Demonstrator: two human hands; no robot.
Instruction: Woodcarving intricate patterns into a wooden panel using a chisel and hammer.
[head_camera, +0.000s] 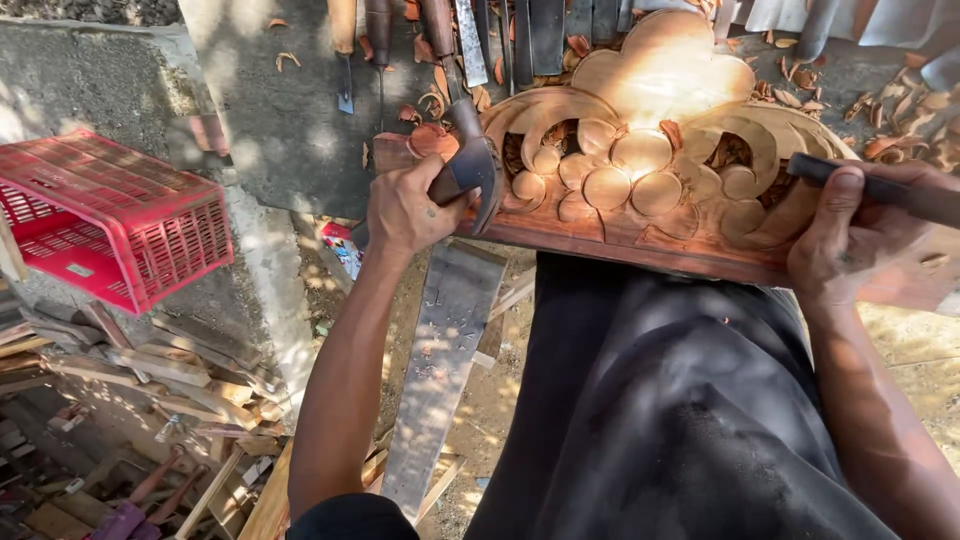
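The carved wooden panel (650, 170) lies flat on the table (290, 130), its long axis running left to right across the view and dipping a little toward the right, with its straight lower edge overhanging the table's near rim above the person's dark-clothed lap. Its scalloped crest points away from the person, toward a row of chisels (500, 40) laid side by side along the far edge. The reddish-brown wood is cut in deep relief: round petals at the centre, curling scrolls on either side, pierced gaps between them.

The left hand (410, 210) sits at the panel's left end, fingers clamped around the dark handle of a mallet (470, 160) whose worn, rounded head rises against the carving's left scroll. The right hand (850, 235) rests on the panel's right end, fingers wrapped tightly on a chisel (880, 185) with a dark handle that lies nearly level, its long axis pointing left into the carving; the blade tip is hidden by the thumb and wood.

Curled wood shavings (900, 110) litter the grey, rough table to the right. To the left the table drops away to open ground, where a red plastic crate (110, 215) stands tilted above a heap of timber offcuts (150, 380), and a long grey plank (440, 370) leans below the panel
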